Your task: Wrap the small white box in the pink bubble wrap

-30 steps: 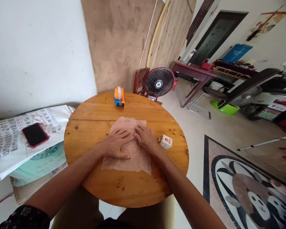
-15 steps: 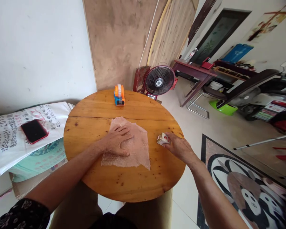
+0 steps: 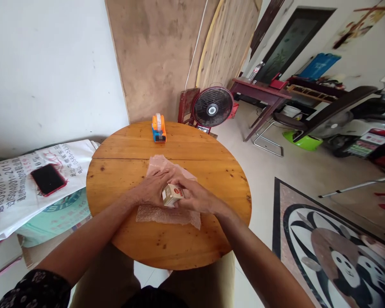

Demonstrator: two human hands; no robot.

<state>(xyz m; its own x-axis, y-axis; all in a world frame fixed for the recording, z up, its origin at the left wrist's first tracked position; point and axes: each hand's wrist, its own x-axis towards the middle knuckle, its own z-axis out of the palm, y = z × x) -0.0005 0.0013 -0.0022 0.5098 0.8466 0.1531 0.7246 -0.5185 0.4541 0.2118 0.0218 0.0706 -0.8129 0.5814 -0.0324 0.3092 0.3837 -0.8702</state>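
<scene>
A sheet of bubble wrap [image 3: 167,215] lies on the round wooden table [image 3: 160,244]. My left hand [image 3: 150,188] rests flat on the sheet's left part, fingers stretched out and thumb beside the box. With thumb and fingers my right hand [image 3: 197,194] grips a small cream box [image 3: 173,194] with a red round mark, over the middle of the wrap. Whether the box touches the sheet or my left hand, I cannot tell. Toward the table's far edge stands an orange and blue tape dispenser [image 3: 159,128].
A phone [image 3: 48,179] in a red case lies on white printed sacks [image 3: 6,192] left of the table. Behind the table stands a fan [image 3: 212,109], with wooden boards [image 3: 157,55] against the wall. A desk [image 3: 263,92] and a chair [image 3: 290,122] are at the right.
My right hand has carried the small box leftward from the table's right side to over the bubble wrap, close beside my left hand. The left hand stays on the sheet.
</scene>
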